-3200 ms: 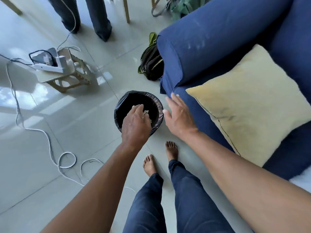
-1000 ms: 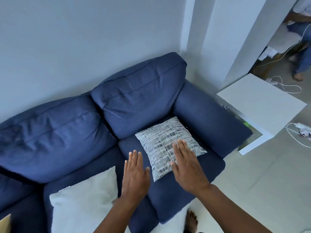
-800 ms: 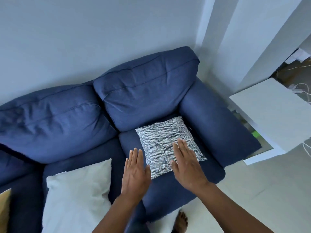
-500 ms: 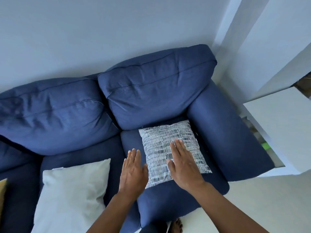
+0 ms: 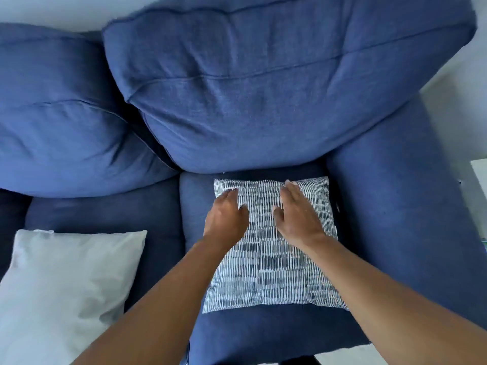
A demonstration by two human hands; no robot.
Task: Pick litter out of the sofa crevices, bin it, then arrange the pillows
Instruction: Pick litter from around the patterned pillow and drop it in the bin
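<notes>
A white pillow with a dark dash pattern [image 5: 271, 270] lies flat on the right seat cushion of the blue sofa [image 5: 250, 106]. My left hand [image 5: 226, 218] rests palm down over the pillow's far left part, fingers extended. My right hand [image 5: 299, 214] lies flat on its far right part, fingers reaching toward the far edge. Neither hand holds anything. A plain white pillow [image 5: 60, 293] lies on the middle seat cushion at lower left. No litter or bin is in view.
The sofa's right armrest [image 5: 403, 219] runs along the pillow's right side. Two puffy blue back cushions [image 5: 60, 119] fill the top of the view. A corner of a white side table [image 5: 480, 175] shows at the right edge.
I have turned from the bin to the sofa's right end and leaned in close. Both hands have moved forward onto the patterned pillow, which now lies squarer to the seat.
</notes>
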